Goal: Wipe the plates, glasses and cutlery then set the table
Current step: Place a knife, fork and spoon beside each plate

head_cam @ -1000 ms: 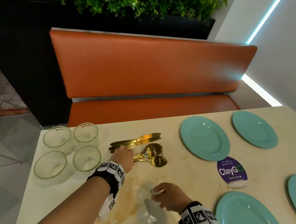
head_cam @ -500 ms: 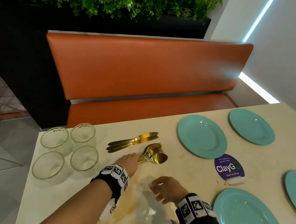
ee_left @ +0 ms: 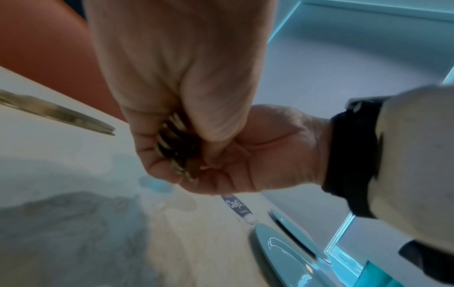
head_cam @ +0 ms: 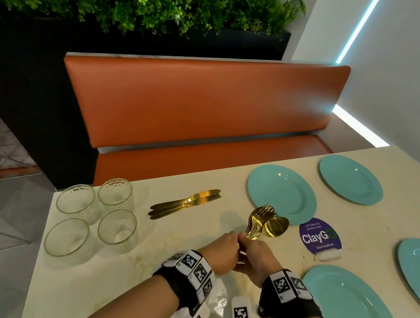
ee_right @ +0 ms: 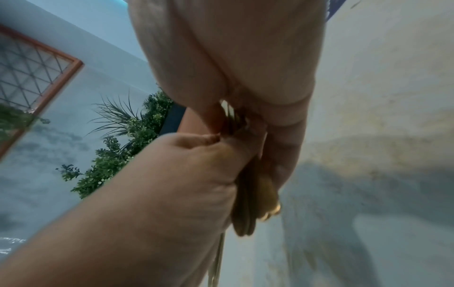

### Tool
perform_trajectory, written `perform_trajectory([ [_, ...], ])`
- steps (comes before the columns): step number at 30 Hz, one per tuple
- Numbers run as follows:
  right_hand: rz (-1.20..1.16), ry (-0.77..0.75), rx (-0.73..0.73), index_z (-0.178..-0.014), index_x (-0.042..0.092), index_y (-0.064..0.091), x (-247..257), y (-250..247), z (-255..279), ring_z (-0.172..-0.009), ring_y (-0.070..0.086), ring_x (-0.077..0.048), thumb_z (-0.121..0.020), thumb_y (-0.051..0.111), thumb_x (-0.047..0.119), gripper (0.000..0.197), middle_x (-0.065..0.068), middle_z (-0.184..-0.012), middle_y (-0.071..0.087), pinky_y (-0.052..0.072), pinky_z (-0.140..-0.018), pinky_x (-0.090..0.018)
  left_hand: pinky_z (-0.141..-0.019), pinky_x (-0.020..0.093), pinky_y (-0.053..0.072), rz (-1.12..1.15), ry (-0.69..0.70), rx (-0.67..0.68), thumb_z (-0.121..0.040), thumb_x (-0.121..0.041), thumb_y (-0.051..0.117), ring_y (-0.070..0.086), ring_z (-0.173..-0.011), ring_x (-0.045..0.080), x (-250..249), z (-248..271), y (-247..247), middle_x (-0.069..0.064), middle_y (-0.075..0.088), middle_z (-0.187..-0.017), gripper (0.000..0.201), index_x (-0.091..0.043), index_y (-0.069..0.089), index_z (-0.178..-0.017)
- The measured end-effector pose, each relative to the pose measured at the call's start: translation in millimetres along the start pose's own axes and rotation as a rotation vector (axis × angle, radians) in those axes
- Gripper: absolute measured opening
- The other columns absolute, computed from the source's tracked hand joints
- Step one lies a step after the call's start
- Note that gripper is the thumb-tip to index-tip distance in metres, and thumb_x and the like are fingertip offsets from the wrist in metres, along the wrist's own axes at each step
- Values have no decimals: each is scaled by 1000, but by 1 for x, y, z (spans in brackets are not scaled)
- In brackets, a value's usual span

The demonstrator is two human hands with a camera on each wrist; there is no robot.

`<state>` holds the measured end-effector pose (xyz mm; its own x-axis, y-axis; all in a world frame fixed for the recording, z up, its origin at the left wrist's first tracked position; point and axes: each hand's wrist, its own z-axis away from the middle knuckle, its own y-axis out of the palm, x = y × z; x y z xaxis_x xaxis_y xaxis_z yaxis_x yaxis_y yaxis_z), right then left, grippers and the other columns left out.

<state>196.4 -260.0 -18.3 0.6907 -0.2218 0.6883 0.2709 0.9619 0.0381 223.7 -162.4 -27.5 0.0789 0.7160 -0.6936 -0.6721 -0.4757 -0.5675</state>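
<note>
A bundle of gold forks and spoons (head_cam: 265,224) is raised off the cream table (head_cam: 115,278), heads pointing away from me. Both hands grip its handles side by side: my left hand (head_cam: 223,250) on the left, my right hand (head_cam: 256,255) on the right. The left wrist view shows the handle ends (ee_left: 176,147) clamped between thumb and fingers of my left hand (ee_left: 172,87), my right hand (ee_left: 258,151) just behind. In the right wrist view the handles (ee_right: 255,196) run down between both palms. Gold knives (head_cam: 184,203) lie on the table beyond my left hand.
Several empty glasses (head_cam: 93,216) stand at the table's left end. Several teal plates (head_cam: 281,192) lie on the right, one (head_cam: 352,316) near my right wrist. A purple ClayGo sign (head_cam: 320,237) stands between plates. An orange bench (head_cam: 201,106) runs along the far side.
The left hand has gathered the forks and spoons and lifted them off the table. The right hand moved up from the table to join it on the handles.
</note>
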Motion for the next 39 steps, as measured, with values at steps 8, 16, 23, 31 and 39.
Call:
perform_trajectory([
  [8, -78, 37, -103, -95, 2, 49, 6, -27, -4, -68, 58, -29, -100, 35, 17, 21, -19, -82, 62, 49, -63, -40, -83, 31, 41, -148, -77, 26, -86, -48, 58, 54, -101, 21, 10, -14, -33, 9, 56, -110, 45, -12, 52, -112],
  [16, 42, 102, -142, -113, 1, 48, 5, -64, -1, -70, 64, -30, -100, 37, 19, 25, -19, -88, 64, 49, -62, -39, -99, 36, 43, -511, -378, -370, -96, -14, 42, 46, -119, 26, 92, -56, -75, 10, 48, -128, 35, -10, 44, -130],
  [23, 73, 125, -146, -115, -1, 48, -1, -70, -5, -70, 64, -28, -100, 39, 20, 28, -18, -87, 63, 49, -61, -38, -96, 34, 41, -638, -440, -284, -93, -14, 45, 48, -117, 27, 102, -66, -84, 11, 54, -125, 29, -7, 47, -121],
  [31, 78, 151, -93, -104, 2, 50, -5, -64, -5, -73, 63, -28, -99, 39, 20, 22, -17, -87, 62, 49, -63, -39, -98, 34, 41, -563, -531, -210, -93, -16, 48, 45, -122, 28, 97, -71, -85, 12, 53, -127, 33, -5, 45, -124],
  [39, 103, 126, -98, -102, 3, 51, -2, -64, 1, -73, 65, -27, -99, 39, 20, 21, -16, -87, 64, 51, -65, -39, -95, 35, 38, -331, -451, -212, -98, -12, 33, 49, -116, 32, 78, -61, -66, 15, 49, -127, 26, -2, 45, -119],
])
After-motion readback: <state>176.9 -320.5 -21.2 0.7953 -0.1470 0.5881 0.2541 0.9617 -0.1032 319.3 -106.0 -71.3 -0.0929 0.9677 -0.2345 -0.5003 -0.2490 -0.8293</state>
